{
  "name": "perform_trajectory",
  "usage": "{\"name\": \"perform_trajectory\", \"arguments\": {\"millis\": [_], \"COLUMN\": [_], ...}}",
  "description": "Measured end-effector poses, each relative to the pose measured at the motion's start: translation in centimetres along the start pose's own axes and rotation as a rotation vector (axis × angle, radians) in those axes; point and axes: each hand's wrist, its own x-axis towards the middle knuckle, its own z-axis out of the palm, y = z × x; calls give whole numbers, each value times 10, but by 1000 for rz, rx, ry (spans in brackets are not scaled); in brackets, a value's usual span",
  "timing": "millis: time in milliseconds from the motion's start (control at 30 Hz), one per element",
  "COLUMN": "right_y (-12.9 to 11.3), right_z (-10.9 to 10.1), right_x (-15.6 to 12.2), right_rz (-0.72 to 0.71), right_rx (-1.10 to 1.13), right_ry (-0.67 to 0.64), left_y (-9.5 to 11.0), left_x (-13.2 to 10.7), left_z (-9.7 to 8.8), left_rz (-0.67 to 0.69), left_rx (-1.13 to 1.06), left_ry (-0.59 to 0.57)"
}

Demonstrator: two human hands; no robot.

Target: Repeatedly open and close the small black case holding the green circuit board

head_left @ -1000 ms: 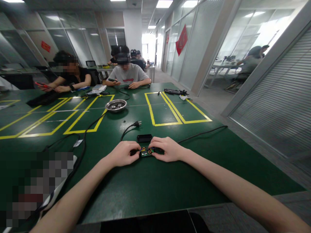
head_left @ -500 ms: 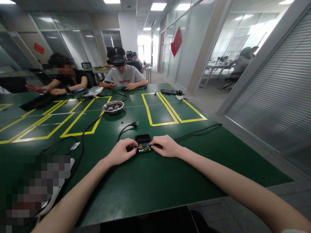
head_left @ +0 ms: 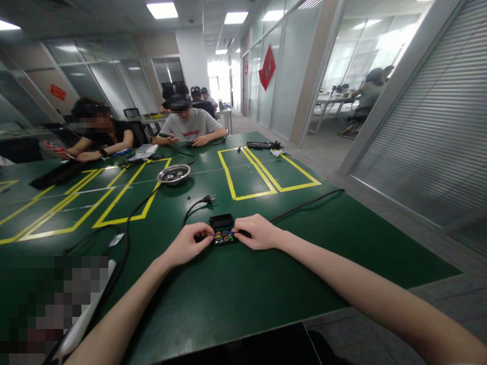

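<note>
An opened power adapter lies on the green table [head_left: 182,299] in front of me. Its lower part shows a circuit board [head_left: 222,238] with copper-coloured coils and coloured wires. Just behind it sits a black hollow case half [head_left: 221,221]. My left hand [head_left: 190,242] is closed, thumb and fingertips pinching at the left end of the adapter. At the opposite end, my right hand [head_left: 256,232] pinches beside blue and green wires. The fingers partly hide both ends. A black cable with a plug [head_left: 207,199] curves toward my left hand; another cable [head_left: 308,204] runs right from behind my right hand.
A metal bowl [head_left: 174,174] with small metal parts stands farther back. Yellow tape [head_left: 254,195] marks rectangles on the table. A blurred-out object with a white edge [head_left: 89,304] is at lower left. Two people [head_left: 190,124] work across the table, near a black tripod-like item [head_left: 265,145].
The camera view has shifted slightly, so the scene sits a little differently. Both hands stay at the adapter's ends, with small finger shifts, and the dark piece in my left fingers shows less.
</note>
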Motion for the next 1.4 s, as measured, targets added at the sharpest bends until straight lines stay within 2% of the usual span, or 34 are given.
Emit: {"name": "perform_trajectory", "arguments": {"millis": [167,300,600,667,767,833,900,1000,1133,1267,1400], "right_y": [3,7,8,7,7,8,10,11,10,8,8], "right_z": [-6,-8,-10,-6,1,7,11,14,11,7,3], "right_x": [3,1,1,1,5,8,10,11,10,7,3], "right_rz": [-98,-96,-164,-118,64,221,322,368,456,473,441], "right_rx": [-69,-103,-120,-62,-21,-52,-69,22,315,609,673], "right_ry": [-32,-57,-69,-16,138,188,150,98,149,190,193], "left_y": [2,-3,0,-1,-6,-9,-13,-19,-23,-20,-15], "left_x": [0,0,-3,-3,-2,1,4,8,10,10,9], "left_z": [0,3,2,2,4,7,10,14,15,14,15], "left_rz": [-61,-88,176,225,283,244,145,13,-112,-154,-182], "left_rx": [-56,-53,169,213,297,379,420,285,-32,-272,-410], "left_ry": [5,19,22,56,206,328,371,290,258,276,241]}}
